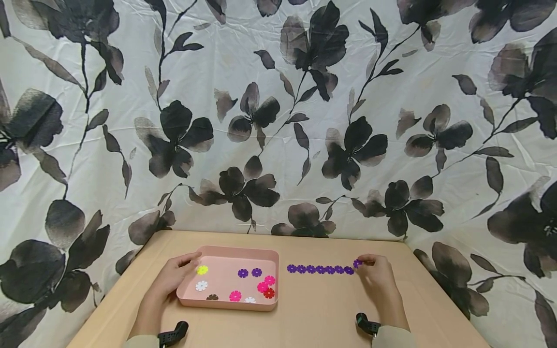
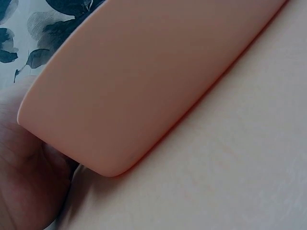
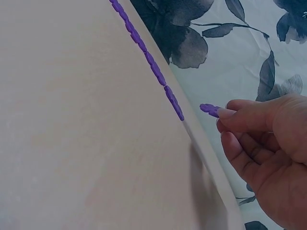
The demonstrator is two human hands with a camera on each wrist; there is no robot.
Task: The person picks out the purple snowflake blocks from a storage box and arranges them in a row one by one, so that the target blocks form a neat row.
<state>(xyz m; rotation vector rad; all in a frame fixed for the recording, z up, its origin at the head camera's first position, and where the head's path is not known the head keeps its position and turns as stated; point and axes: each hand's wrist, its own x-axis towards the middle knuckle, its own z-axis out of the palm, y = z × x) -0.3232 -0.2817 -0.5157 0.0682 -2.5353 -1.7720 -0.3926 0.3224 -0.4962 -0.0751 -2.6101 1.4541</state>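
A purple flower disc (image 1: 358, 263) is pinched in the right hand (image 1: 377, 276), seemingly just clear of the row of purple discs (image 1: 319, 269) laid flat.

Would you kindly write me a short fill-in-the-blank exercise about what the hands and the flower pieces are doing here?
1. The right hand pinches a flower piece coloured ____.
2. The left hand rests against the pink ____.
3. The row of purple pieces lies on the table, to the ____ of the tray.
4. In the tray, the yellow piece lies nearest the ____ hand.

Missing words: purple; tray; right; left
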